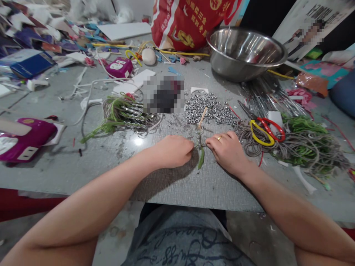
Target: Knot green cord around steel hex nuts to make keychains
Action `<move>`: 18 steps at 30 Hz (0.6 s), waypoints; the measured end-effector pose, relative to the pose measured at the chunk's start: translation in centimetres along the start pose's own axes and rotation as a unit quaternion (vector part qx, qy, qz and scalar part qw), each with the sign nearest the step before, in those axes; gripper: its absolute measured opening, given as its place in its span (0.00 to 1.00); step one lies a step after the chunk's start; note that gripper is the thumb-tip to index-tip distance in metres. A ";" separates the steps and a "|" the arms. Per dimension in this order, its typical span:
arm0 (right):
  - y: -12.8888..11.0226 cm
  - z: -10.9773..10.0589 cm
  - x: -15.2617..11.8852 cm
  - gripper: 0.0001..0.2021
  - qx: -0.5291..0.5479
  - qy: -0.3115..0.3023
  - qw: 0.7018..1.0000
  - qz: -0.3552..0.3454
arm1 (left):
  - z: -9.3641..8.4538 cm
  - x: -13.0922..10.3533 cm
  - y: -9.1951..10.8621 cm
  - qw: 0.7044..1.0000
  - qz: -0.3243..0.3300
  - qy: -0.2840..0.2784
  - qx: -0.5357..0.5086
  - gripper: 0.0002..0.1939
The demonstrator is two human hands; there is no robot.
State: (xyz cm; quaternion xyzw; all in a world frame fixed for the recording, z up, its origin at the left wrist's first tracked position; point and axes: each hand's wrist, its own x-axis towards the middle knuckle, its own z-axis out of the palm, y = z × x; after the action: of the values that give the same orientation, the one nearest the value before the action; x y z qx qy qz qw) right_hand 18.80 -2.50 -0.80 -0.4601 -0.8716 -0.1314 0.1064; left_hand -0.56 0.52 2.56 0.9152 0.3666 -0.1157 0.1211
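Note:
My left hand [177,150] is closed, its fingertips pinching one end of a thin grey cord [205,145]. My right hand [227,151], with a ring on one finger, pinches the cord's other side. Between the two hands, close to both, lies a short beaded piece with silver metal beads [199,140] and a green cord tail [201,159] pointing towards me. A thin wooden stick [203,116] lies just beyond its far end. Further back, many loose ring-shaped silver beads [206,107] are spread over the grey table [172,184]. My fingers partly hide the cord.
Red-and-yellow-handled scissors [267,131] rest by grey and green cords [307,144] at the right. Finished-looking beaded strands [130,112] lie left. A steel bowl [244,55] and red bag [185,26] stand behind. Purple devices [119,67] and scraps cover the left side.

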 end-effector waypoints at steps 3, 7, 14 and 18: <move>0.0 0.0 0.0 0.08 0.029 0.004 0.999 0.011 | 0.0 -0.1 -0.1 1.000 0.002 0.001 -0.006 0.15; -0.2 -0.3 0.0 0.08 0.084 0.030 0.996 0.010 | -0.1 -0.2 0.0 1.000 -0.014 0.012 -0.022 0.14; -0.7 -0.5 0.1 0.11 0.170 0.014 0.984 0.043 | 0.1 -0.2 0.4 0.998 -0.033 0.040 -0.041 0.15; -1.0 -0.1 0.4 0.12 0.173 -0.005 0.983 0.054 | 0.4 -0.1 0.3 0.995 -0.054 0.069 -0.053 0.14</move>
State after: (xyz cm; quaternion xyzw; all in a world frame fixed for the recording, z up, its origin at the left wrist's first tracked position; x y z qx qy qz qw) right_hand 17.73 -2.78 -0.77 -0.4819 -0.8555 0.0294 0.1869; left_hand -0.47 0.08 2.29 0.8920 0.4290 -0.0393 0.1373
